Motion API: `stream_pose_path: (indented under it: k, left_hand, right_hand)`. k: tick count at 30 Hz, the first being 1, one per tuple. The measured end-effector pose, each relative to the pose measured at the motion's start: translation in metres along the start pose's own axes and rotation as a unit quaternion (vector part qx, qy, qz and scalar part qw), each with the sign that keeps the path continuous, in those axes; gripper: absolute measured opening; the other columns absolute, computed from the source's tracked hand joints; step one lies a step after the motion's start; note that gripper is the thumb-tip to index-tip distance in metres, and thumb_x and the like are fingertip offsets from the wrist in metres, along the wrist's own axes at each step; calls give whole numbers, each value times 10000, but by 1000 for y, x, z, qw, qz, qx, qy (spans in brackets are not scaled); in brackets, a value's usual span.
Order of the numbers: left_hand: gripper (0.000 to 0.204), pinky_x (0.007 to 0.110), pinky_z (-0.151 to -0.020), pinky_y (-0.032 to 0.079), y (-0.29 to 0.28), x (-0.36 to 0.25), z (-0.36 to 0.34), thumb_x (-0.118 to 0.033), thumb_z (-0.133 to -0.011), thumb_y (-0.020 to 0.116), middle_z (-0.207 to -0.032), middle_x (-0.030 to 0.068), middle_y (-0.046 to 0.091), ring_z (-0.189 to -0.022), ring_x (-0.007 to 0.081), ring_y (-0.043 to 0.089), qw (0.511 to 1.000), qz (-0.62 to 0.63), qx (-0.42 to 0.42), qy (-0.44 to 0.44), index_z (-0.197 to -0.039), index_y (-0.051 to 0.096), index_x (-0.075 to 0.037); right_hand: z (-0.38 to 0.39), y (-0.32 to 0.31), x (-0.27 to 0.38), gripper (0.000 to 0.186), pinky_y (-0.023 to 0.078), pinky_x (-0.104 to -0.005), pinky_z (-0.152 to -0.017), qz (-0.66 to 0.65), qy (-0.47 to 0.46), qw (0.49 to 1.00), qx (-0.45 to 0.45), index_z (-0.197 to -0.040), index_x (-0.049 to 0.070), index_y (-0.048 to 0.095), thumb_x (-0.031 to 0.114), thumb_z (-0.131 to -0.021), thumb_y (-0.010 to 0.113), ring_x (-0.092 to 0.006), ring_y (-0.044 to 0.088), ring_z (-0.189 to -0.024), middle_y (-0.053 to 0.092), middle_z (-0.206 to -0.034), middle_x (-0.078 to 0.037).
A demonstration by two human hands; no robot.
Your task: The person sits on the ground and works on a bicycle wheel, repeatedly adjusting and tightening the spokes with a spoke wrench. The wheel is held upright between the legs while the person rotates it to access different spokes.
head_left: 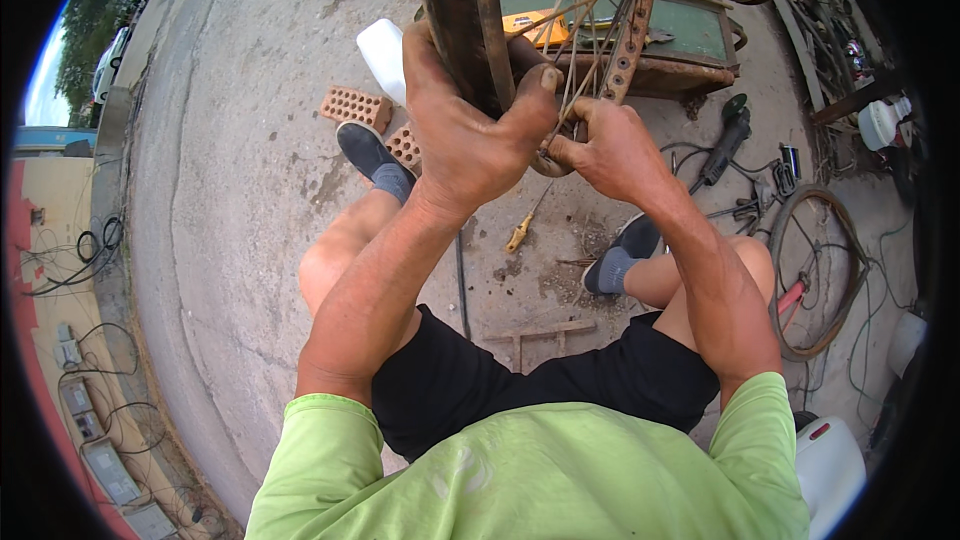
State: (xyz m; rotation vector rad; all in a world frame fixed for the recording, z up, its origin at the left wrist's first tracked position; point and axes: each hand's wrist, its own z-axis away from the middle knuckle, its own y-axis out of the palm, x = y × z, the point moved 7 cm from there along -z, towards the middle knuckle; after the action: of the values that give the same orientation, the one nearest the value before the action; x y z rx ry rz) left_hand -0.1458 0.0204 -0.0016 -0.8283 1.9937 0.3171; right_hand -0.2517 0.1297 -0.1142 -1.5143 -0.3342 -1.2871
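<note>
Upright in front of me stands an old spoked bicycle wheel with a dark tyre point(455, 15), thin spokes point(585, 35) and a rusty strip pierced with a row of holes point(628, 45). My left hand point(470, 140) is wrapped around the lower part of the tyre, thumb pointing up beside the spokes. Close to it, my right hand point(615, 145) is closed with its fingers bent at the wheel's lower end, by the spokes. Its fingertips partly hide what they pinch there. Below both hands, a screwdriver with a yellow handle point(519, 232) lies on the ground.
Beyond the wheel stands a green metal box point(690, 15) with a yellow package point(538, 27) on it. Perforated bricks point(357, 107) and a white container point(382, 58) lie left. An angle grinder point(722, 145), cords and a loose wheel point(787, 270) lie right.
</note>
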Motion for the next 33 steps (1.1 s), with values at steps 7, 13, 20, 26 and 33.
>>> stream_pose_path:
  k: [7,13,20,26,33]
  left_hand:
    - [496,271,-751,562,-2,9,0,-36,-862,749,-960,93,667,-844,112,672,1000,22,-12,1,-1190,380,7]
    - [490,274,-761,563,2,5,2,-28,-864,751,-963,94,668,-847,115,676,998,55,-21,-17,-1187,384,6]
    - [484,285,-780,573,0,6,3,-25,-871,744,-971,111,671,-855,129,684,999,45,2,-3,-1189,382,10]
    - [491,283,-785,570,0,4,0,-25,-871,743,-971,107,672,-865,121,679,998,56,4,-17,-1199,379,10]
    - [503,283,-786,568,0,4,2,-36,-867,748,-971,102,676,-863,123,677,999,34,8,-31,-1211,382,6]
  right_hand:
    - [6,-7,11,384,547,-435,-689,68,-20,995,-67,-1001,-36,736,326,-882,784,-283,715,-712,705,-741,-193]
    - [7,2,-10,405,532,-340,-677,-229,61,971,22,-1094,-45,737,290,-871,779,-160,688,-715,723,-761,-114]
    - [0,-2,6,439,533,-390,-707,95,16,995,-37,-1094,-43,727,339,-884,773,-220,694,-753,724,-817,-155]
    - [-2,13,-4,448,524,-422,-687,-141,8,990,21,-1042,-56,720,365,-899,781,-231,678,-725,712,-805,-159]
    - [-4,6,-6,391,519,-433,-669,-66,9,998,16,-1051,-31,714,333,-916,762,-274,690,-698,710,-796,-198]
